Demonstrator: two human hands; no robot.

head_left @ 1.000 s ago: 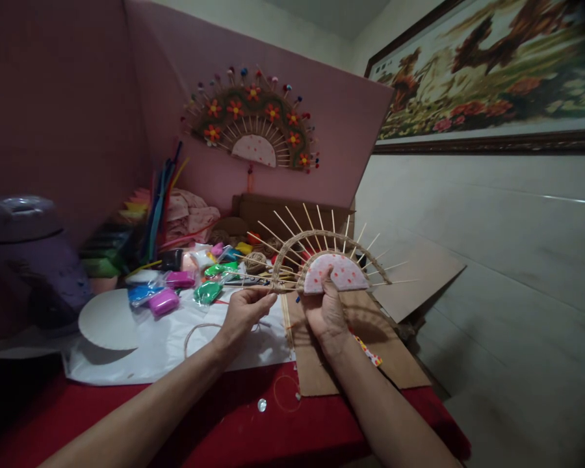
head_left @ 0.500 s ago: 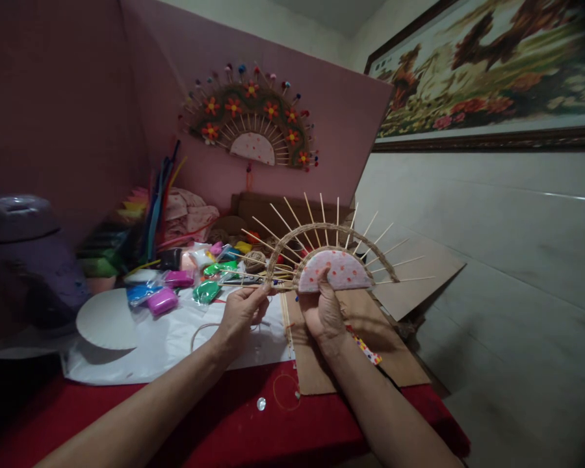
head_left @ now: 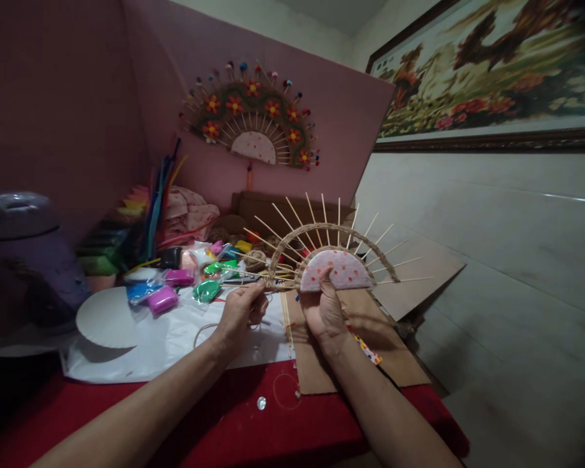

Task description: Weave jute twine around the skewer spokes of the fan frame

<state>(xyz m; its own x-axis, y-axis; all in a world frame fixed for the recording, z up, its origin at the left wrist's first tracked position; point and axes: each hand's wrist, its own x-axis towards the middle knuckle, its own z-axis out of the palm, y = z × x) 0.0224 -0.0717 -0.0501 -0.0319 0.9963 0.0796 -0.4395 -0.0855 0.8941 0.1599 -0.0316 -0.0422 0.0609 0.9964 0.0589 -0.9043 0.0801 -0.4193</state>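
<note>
My right hand (head_left: 325,315) grips a half-round fan frame from below, its thumb pressed on the pink-dotted white half-disc (head_left: 338,270). Thin wooden sticks (head_left: 324,211) radiate from the half-disc, and a band of brown twine (head_left: 331,227) is woven across them in an arc. At the left end of that arc, my left hand (head_left: 246,309) is closed in a pinch on the twine. A loose length of twine (head_left: 199,330) curves out beside this hand. What lies inside its curled fingers is partly hidden.
Bagged coloured clay (head_left: 162,300), a twine ball (head_left: 255,261) and a white paper plate (head_left: 106,318) lie on the left. Brown cardboard (head_left: 365,364) rests on the red tablecloth (head_left: 214,422). A finished fan (head_left: 253,146) hangs on the pink board behind.
My left hand has shifted very slightly at the left end of the woven arc. The fan frame and my right hand stay almost in place.
</note>
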